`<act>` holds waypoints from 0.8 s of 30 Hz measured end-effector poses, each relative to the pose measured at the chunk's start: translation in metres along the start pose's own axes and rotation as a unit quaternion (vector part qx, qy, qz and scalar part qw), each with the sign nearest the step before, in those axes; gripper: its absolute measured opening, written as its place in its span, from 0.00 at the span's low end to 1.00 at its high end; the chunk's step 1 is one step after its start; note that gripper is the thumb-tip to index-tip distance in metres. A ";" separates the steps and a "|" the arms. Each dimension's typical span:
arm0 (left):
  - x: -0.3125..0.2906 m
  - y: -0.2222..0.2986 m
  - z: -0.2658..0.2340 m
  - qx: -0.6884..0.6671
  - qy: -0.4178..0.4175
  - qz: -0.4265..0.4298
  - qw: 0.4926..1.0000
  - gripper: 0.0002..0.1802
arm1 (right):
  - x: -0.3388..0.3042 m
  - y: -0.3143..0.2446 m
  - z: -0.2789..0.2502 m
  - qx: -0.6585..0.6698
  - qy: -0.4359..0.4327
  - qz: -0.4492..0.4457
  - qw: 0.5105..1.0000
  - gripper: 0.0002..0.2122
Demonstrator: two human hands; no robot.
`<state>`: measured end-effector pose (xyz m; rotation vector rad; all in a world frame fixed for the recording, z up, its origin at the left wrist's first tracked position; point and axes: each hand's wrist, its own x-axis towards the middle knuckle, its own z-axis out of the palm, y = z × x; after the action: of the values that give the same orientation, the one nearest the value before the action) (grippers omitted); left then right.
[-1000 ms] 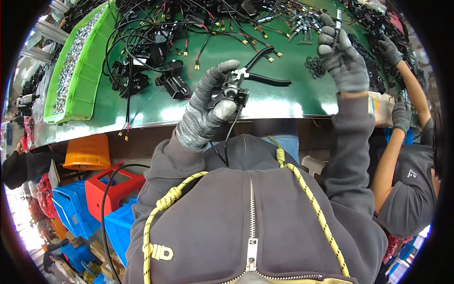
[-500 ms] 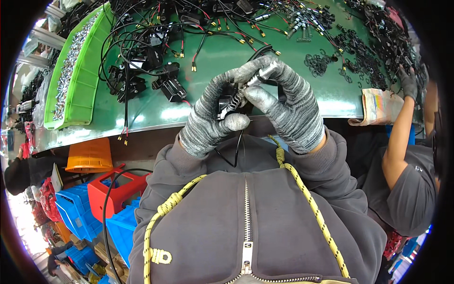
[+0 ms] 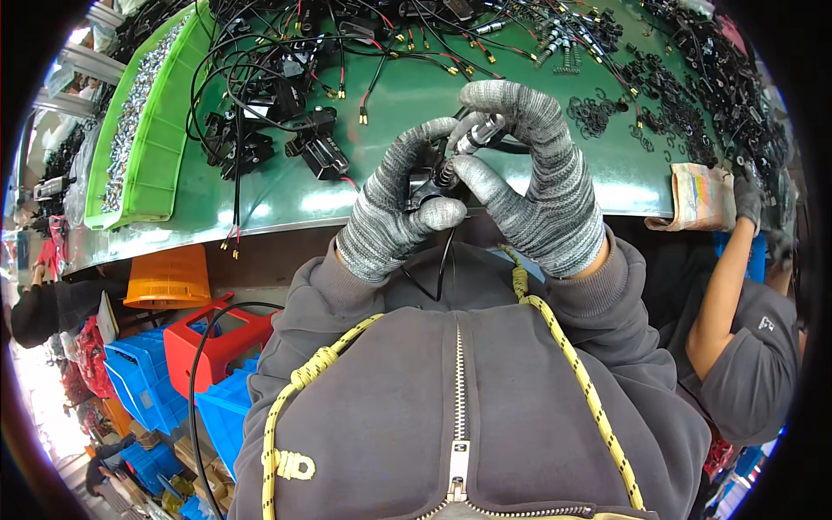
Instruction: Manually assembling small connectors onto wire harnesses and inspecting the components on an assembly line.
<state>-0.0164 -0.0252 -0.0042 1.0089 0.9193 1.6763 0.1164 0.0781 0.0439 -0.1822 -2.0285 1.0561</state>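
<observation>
Both my hands wear grey-and-white knitted gloves and meet in front of my chest, over the table's near edge. My left hand (image 3: 386, 208) is closed around a dark part with a shiny face (image 3: 424, 188), mostly hidden by the fingers. A small coil spring (image 3: 446, 174) sticks up from that part. Between the fingers of my right hand (image 3: 550, 195) is a silvery metal cylinder (image 3: 479, 134), tilted just above the spring. The right thumb lies close to the spring. A thin black cable (image 3: 445, 264) hangs below my left hand.
A green bin (image 3: 143, 204) of small metal pieces stands at the left of the green table (image 3: 529, 65). Black housings (image 3: 321, 156), wired leads (image 3: 368, 91) and black rings (image 3: 594, 113) lie about. A cloth bag (image 3: 700, 195) sits near a co-worker's gloved hand (image 3: 747, 204) at right.
My right fingers have lifted and opened away from the left hand, drawing the metal cylinder up so that the spring shows more. The co-worker's hand has moved nearer the table edge.
</observation>
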 end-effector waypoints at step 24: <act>0.003 0.005 -0.015 -0.006 0.122 -0.007 0.992 0.45 | -0.008 0.072 -0.039 -0.433 -0.175 0.068 0.881 0.39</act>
<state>-0.0328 -0.0253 -0.0051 0.7984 1.0705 1.8182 0.1333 0.1445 -0.0023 -0.6382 -2.7398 0.1755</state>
